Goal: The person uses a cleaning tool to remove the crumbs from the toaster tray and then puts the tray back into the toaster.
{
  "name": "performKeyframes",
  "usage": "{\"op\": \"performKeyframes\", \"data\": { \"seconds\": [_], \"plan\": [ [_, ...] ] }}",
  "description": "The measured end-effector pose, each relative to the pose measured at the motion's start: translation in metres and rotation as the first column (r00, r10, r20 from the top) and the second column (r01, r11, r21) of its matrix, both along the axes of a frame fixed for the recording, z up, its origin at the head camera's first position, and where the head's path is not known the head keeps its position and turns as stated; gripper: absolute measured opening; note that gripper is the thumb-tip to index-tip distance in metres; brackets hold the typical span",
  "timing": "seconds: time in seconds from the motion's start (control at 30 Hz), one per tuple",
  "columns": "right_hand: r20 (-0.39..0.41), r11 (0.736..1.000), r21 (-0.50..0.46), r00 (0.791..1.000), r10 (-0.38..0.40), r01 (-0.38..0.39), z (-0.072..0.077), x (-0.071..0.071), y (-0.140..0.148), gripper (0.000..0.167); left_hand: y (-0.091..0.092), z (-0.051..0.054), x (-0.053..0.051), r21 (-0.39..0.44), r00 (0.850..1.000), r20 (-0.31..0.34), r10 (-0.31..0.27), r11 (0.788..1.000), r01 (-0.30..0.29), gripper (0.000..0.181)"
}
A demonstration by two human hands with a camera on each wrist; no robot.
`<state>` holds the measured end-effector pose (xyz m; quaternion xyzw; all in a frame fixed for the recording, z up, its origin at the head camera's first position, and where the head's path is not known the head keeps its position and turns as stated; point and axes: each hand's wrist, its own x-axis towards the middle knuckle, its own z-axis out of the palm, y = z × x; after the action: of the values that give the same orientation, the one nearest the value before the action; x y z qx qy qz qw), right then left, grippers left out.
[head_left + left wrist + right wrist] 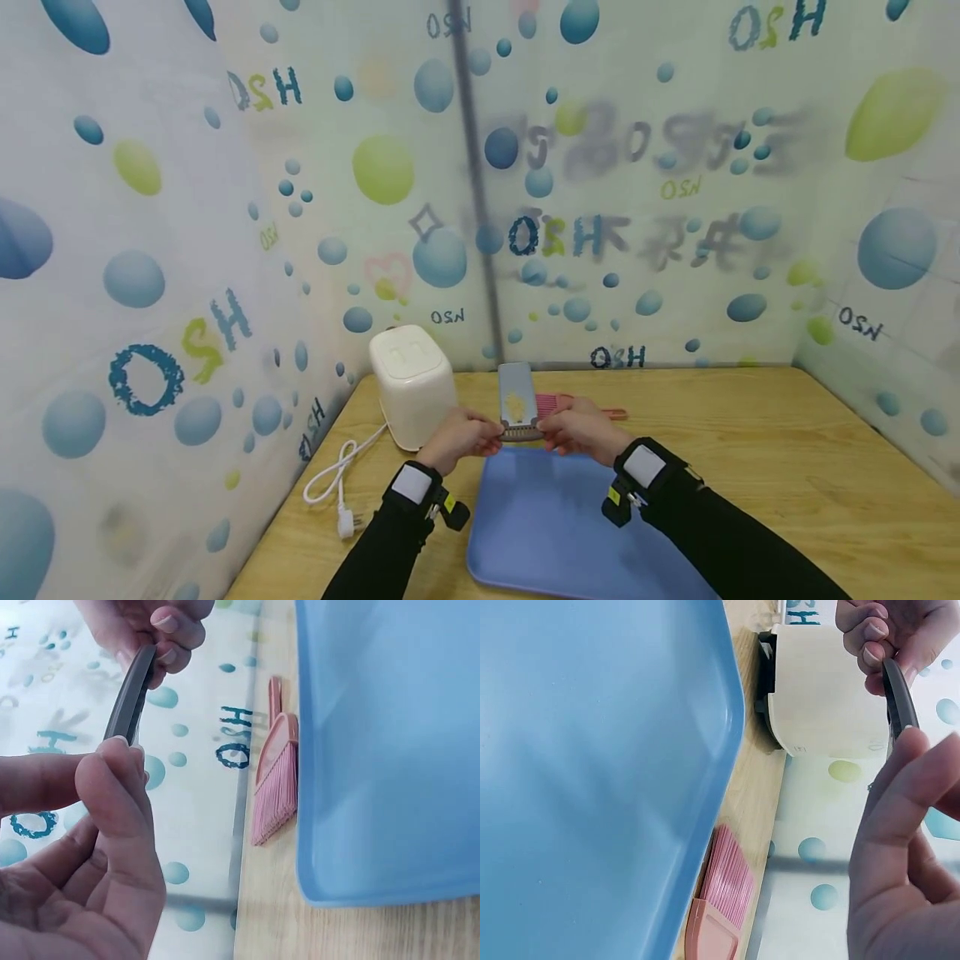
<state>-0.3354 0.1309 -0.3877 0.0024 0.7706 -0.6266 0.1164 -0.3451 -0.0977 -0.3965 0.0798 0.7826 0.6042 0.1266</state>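
Though two hands [459,440] [587,430], one gray tray [517,387]

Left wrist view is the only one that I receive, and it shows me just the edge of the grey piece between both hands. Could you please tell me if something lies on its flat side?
Observer: Yes. In the head view, pale yellow crumb-like bits lie on the flat side of the grey piece.
Operator: Thank you. Does any appliance stand near it?
Observer: A white appliance stands on the wooden table, to the left of the grey piece.
Operator: And is its plug in a socket?
Observer: No, the plug lies loose on the table.
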Motion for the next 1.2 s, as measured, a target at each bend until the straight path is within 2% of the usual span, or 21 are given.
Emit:
{"op": "performKeyframes", "data": {
  "seconds": [0.2,0.57,1.0,1.2],
  "plan": [
    [-0.026,1.000,0.009,1.000,-0.010,0.010,0.003,0.000,0.006,0.024,0.006,0.005,-0.001,0.019,1.000,-0.007,0.007,1.000,-0.007,0.019],
    [-0.045,1.000,0.012,0.999,-0.024,0.024,0.012,0.007,0.017,0.035,0.017,0.011,-0.002,-0.009,0.998,-0.055,0.013,1.000,-0.013,0.020],
    [-0.080,0.996,-0.060,0.995,-0.066,0.062,0.008,0.011,0.020,0.033,0.032,0.004,-0.005,0.053,0.997,-0.065,0.047,0.998,-0.044,0.019],
    [-0.062,0.988,-0.120,0.993,-0.105,0.097,0.008,0.012,0.019,0.033,0.038,0.000,-0.007,0.106,0.992,-0.083,0.099,0.990,-0.090,0.021]
  ]
}}
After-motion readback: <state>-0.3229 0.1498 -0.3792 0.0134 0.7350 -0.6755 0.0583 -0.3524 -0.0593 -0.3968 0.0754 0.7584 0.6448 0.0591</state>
